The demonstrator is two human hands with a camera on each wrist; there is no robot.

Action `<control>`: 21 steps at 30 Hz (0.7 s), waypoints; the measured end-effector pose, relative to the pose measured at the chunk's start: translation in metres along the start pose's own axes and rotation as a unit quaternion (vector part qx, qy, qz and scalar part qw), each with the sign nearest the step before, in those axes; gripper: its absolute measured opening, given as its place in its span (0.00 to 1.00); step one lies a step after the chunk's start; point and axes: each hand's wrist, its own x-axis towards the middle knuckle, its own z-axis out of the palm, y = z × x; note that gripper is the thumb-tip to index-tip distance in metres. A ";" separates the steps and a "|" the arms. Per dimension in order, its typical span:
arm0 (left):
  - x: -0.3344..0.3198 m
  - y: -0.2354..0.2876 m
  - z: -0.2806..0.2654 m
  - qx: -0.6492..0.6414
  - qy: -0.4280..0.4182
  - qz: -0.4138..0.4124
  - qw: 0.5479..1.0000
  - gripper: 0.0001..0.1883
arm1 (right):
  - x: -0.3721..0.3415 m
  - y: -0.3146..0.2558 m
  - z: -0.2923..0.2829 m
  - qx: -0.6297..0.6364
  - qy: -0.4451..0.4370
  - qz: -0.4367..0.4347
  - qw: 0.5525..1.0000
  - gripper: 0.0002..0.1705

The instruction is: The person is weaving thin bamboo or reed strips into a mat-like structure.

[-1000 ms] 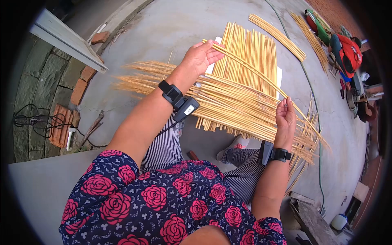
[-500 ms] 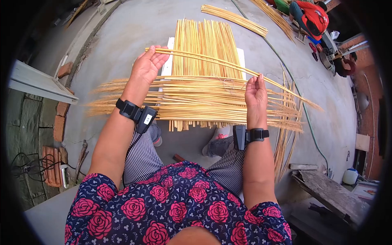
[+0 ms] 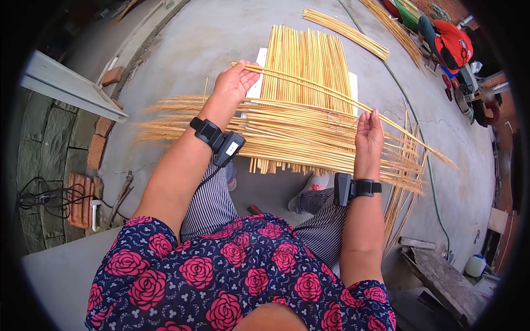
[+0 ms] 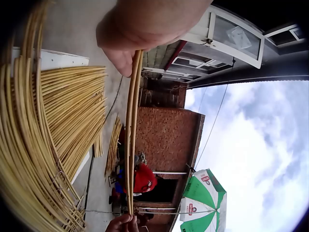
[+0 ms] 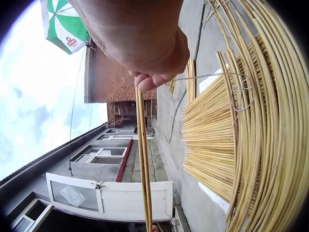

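Two long yellow plant stalks (image 3: 312, 83) with feathery tips stretch between the hands, raised over a wide layer of similar stalks. My left hand (image 3: 233, 85) pinches their bare ends between thumb and fingers, other fingers loosely spread. Farther along, my right hand (image 3: 369, 132) pinches them with thumb and fingertips; the feathery ends extend beyond it. Below, loose stalks (image 3: 309, 129) lie crosswise over a row of trimmed stalks (image 3: 306, 60), which rests on a white board (image 3: 353, 85). A thin looped string (image 5: 241, 99) lies over the crosswise stalks.
Another bundle of stalks (image 3: 348, 33) lies on the concrete floor beyond, near a green hose (image 3: 408, 99). A person in red (image 3: 454, 44) sits at the far right. Weathered planks (image 3: 441, 281) lie at lower right; bricks (image 3: 95, 149) line the left.
The head view swung right, then partly back left. Both hands keep hold of the two stalks and have barely moved relative to the layer below.
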 end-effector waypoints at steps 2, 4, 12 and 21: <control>0.003 -0.002 -0.001 -0.007 -0.006 0.004 1.000 0.08 | -0.003 -0.001 0.001 0.006 -0.001 0.001 1.000 0.07; 0.004 -0.001 0.002 -0.017 0.004 0.004 1.000 0.09 | -0.004 -0.002 0.003 0.003 0.013 0.001 1.000 0.08; -0.011 0.005 0.017 0.378 0.157 0.480 0.776 0.22 | -0.021 -0.006 0.012 -0.044 0.008 -0.007 0.999 0.11; -0.050 -0.077 0.053 0.596 -0.204 0.614 0.476 0.16 | -0.028 -0.001 0.014 -0.116 -0.083 -0.001 0.990 0.13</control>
